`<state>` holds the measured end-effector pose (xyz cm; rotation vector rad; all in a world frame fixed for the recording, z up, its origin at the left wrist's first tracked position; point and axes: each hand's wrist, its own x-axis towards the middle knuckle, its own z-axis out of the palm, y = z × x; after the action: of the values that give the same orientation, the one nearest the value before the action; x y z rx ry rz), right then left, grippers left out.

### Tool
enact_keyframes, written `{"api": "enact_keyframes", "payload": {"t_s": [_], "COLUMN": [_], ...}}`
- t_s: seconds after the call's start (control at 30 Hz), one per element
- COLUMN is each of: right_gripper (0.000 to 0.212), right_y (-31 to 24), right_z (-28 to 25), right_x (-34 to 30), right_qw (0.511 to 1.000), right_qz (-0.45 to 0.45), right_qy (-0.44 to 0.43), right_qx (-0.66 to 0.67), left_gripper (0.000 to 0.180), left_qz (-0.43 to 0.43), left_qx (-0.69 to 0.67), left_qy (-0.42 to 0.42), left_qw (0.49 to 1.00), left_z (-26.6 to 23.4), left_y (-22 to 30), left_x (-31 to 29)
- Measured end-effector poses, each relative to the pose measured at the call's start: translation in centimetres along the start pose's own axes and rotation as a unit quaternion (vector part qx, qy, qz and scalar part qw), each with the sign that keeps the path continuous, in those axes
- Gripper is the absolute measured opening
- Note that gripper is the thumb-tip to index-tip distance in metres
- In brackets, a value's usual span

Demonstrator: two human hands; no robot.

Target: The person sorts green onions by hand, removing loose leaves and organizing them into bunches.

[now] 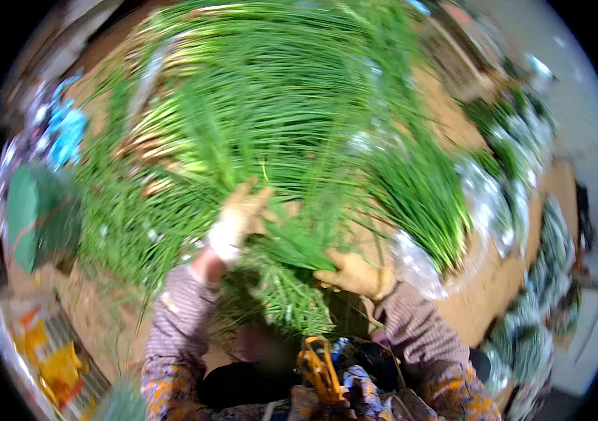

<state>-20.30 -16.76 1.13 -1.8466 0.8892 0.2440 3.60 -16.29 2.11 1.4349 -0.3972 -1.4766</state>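
Leaf bunch (299, 244): we have it just on the near side of the stalk pile (292, 119).
Right hand (356, 274): our fingers clamp the bunch's right end.
Left hand (239, 219): at the pile's near edge, beside the bunch's left end; blurred, we cannot tell whether these fingers grip.
Separate bundle (425, 203): right of the pile.

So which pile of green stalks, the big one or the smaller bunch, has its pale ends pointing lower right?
The smaller bunch, up and right of the right hand; in the big pile, visible pale ends point left.
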Motion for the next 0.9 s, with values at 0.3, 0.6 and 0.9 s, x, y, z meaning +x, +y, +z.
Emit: {"api": "enact_keyframes", "payload": {"t_s": [0.3,0.6,0.9], "right_gripper": [0.046,0.052,0.029], "right_y": [13.2,16.9,1.4], "right_z": [-15.2,-13.4,1.9], "right_x": [-11.3,-8.5,9.9], "right_qw": [0.94,0.919,0.976], "right_qz": [0.118,-0.006,-0.118], "right_qy": [0.31,0.377,0.15], "right_qx": [-0.083,-0.116,0.103], "left_gripper": [0.032,0.041,0.027], "left_qz": [0.177,0.017,-0.026], "left_qx": [-0.168,-0.01,0.005], "left_qy": [0.036,0.134,0.085], "left_qw": [0.969,0.991,0.996], "left_z": [-6.2,-5.9,-3.2], "left_y": [-1.6,-8.6,-9.2], "left_x": [0.5,0.9,4.7]}}
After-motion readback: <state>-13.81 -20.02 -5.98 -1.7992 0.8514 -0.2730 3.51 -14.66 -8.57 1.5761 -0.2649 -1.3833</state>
